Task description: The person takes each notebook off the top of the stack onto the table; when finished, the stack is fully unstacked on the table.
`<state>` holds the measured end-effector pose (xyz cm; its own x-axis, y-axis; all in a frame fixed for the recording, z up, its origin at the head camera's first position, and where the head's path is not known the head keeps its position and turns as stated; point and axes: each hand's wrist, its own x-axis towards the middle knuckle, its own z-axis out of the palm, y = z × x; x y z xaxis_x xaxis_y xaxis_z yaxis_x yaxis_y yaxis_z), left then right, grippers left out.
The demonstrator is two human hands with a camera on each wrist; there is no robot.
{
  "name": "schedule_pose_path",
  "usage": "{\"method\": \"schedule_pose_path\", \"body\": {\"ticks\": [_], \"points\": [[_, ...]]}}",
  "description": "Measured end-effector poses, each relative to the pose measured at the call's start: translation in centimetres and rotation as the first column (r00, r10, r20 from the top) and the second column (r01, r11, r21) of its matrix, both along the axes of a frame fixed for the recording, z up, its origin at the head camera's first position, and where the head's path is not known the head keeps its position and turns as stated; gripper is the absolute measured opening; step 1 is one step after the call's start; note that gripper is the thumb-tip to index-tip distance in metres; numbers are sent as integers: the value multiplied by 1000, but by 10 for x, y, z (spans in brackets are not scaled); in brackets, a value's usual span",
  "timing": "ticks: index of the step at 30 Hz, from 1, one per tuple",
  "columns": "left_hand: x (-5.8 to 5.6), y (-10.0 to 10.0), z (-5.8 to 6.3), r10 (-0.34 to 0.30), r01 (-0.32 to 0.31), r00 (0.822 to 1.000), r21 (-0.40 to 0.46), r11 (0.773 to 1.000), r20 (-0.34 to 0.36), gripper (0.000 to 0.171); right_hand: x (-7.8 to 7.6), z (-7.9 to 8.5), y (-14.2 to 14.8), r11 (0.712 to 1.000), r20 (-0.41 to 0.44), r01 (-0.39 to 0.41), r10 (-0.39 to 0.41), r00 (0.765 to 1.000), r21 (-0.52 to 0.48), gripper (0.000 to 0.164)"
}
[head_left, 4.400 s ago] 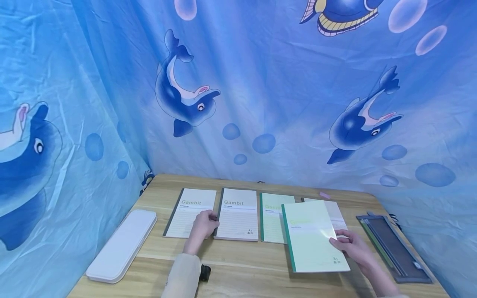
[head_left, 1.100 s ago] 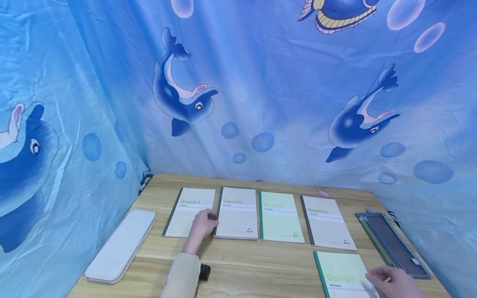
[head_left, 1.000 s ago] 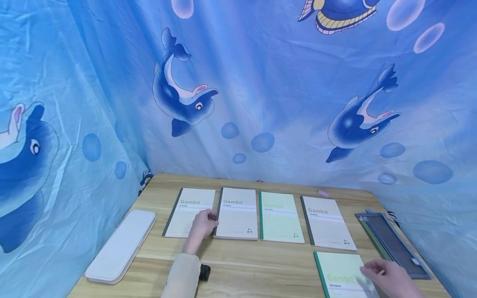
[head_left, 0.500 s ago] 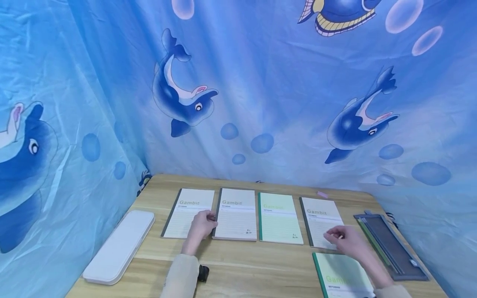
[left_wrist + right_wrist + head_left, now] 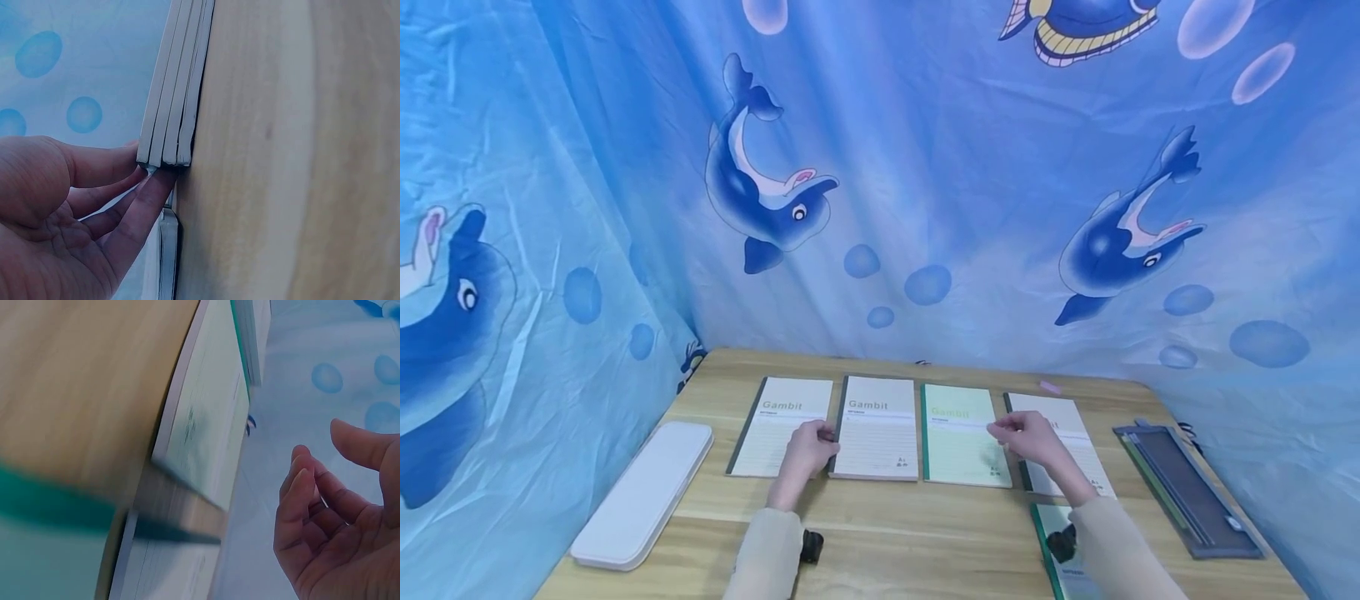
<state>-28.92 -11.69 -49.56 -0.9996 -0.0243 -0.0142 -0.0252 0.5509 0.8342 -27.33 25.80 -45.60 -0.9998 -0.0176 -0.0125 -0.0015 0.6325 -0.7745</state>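
While your left hand [image 5: 806, 451], loosely spread, touches the notebook pile [image 5: 880, 443] at its left edge | your right hand [image 5: 1032, 439], thumb parted, hovers by the green notebook [image 5: 958, 450] | narrow gap rightward

Surface [image 5: 887, 550], cloth [image 5: 880, 208] behind it and along both sides. Row across, left to right: first notebook [image 5: 767, 437], notebook stack [image 5: 876, 437], third notebook [image 5: 958, 450], fourth notebook [image 5: 1078, 454]. Fifth notebook [image 5: 1072, 585] before the fourth, partly under the right sleeve [image 5: 1116, 550]. Case [image 5: 643, 492] left of row, pouch [image 5: 1191, 492] right. Small strip [image 5: 1050, 387] behind fourth. Left hand [image 5: 808, 447] between first and stack; right hand [image 5: 1028, 437] above third and fourth.
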Motion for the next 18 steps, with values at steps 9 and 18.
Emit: {"method": "schedule_pose_path", "body": {"ticks": [9, 18], "points": [[2, 0, -1, -3, 3, 1000, -4, 1000, 3, 38, -31, -9, -46, 996, 55, -10, 14, 998, -86, 36], [0, 0, -1, -5, 5, 1000, -22, 1000, -16, 35, -51, -27, -80, 991, 54, -26, 34, 998, -134, 30]]}}
